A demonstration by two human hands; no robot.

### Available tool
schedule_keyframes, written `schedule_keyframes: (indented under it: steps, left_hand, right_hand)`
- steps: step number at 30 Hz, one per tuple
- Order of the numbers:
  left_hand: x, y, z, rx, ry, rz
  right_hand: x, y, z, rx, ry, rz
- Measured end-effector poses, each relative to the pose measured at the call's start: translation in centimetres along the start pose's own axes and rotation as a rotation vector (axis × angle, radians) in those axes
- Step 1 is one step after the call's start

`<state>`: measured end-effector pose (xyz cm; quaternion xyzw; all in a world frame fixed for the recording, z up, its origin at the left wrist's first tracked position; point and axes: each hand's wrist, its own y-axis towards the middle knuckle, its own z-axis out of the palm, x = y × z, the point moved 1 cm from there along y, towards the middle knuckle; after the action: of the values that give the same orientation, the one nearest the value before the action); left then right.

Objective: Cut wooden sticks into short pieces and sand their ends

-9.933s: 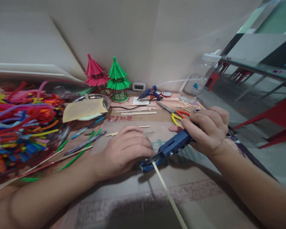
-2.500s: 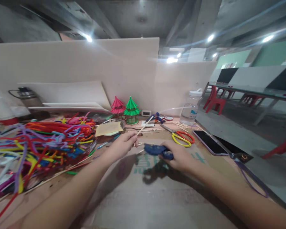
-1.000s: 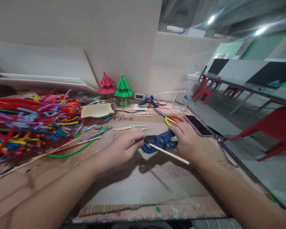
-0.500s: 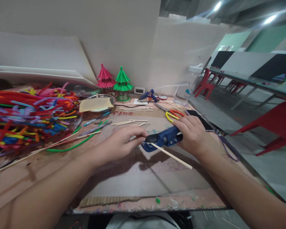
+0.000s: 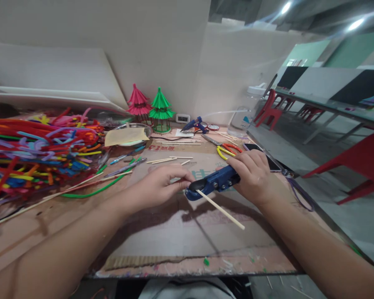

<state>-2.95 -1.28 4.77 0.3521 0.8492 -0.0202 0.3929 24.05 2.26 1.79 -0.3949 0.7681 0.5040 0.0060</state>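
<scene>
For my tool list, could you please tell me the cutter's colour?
The cutter in the right hand is mostly blue; see the head view.

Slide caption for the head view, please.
Right hand holds blue cutter with pale stick in its jaws; left hand at cutter's tip.

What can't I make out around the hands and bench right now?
All in the head view:
- Far end of the stick: hidden by the cutter and perhaps the left hand, whose hold is unclear.
- Cutter's handle ends: covered by the right hand.
- Phone: partly behind that hand.
- Display: too small to read.
- Pipe cleaners: cut off by the left edge.
</scene>
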Motion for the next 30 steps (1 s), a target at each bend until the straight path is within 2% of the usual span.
schedule_keyframes:
  steps: [6,17,24,30]
  left_hand:
    - [-0.2,0.0,-0.1,0.011,-0.028,0.002]
    - [-0.1,0.0,-0.1,0.032,-0.025,0.009]
    - [-0.5,-0.2,0.1,0.06,-0.087,0.061]
    - [-1.0,-0.3,-0.1,0.072,-0.094,0.073]
  right_hand:
    - [0.1,0.1,0.0,-0.028,-0.002,0.013]
    - [0.0,-0.4,0.3,-0.004,-0.003,0.031]
    - [0.2,1.1,-1.3,-0.095,-0.015,-0.046]
    - [0.1,1.5,-2.1,-0.141,-0.046,-0.05]
